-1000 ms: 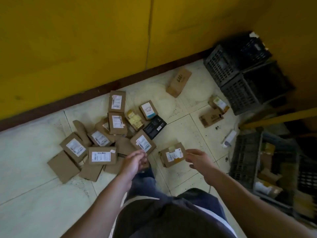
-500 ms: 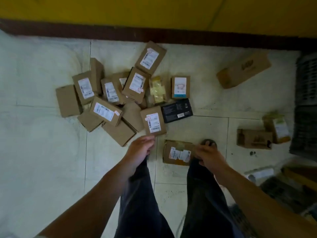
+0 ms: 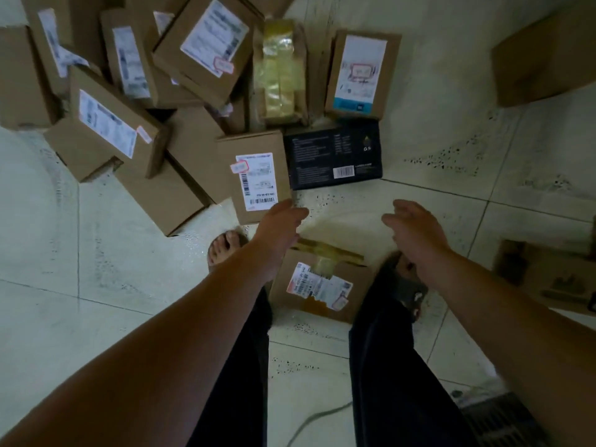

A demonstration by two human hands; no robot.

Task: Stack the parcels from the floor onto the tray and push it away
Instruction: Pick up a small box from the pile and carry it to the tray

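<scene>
Both my hands reach down toward parcels on the floor.
My left hand and right hand are empty, fingers relaxed; one parcel lies between my feet, the pile beyond.

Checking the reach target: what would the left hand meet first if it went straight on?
Probably the brown box beside the black box: the left hand overlaps its near corner. Depth is unclear.
</scene>
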